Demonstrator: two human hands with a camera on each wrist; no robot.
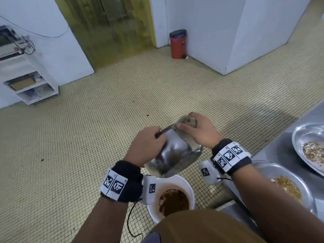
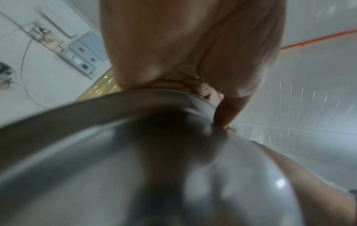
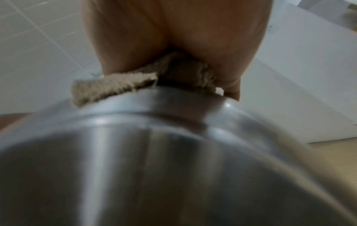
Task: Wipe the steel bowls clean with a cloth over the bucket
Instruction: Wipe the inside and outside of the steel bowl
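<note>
Two soiled steel dishes point(image 1: 287, 183) right of the bucket point(image 1: 190, 187); left hand point(image 1: 146, 148) gripping bowl point(image 1: 175, 155), right hand point(image 1: 201, 132) gripping cloth point(image 1: 190, 121).

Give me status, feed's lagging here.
Left hand grips steel bowl tilted over bucket. Right hand presses cloth on rim. Nothing blocking.

The steel bowl point(image 1: 172, 155) hangs tilted above the bucket point(image 1: 188, 185), left of the counter point(image 1: 287, 142).
</note>
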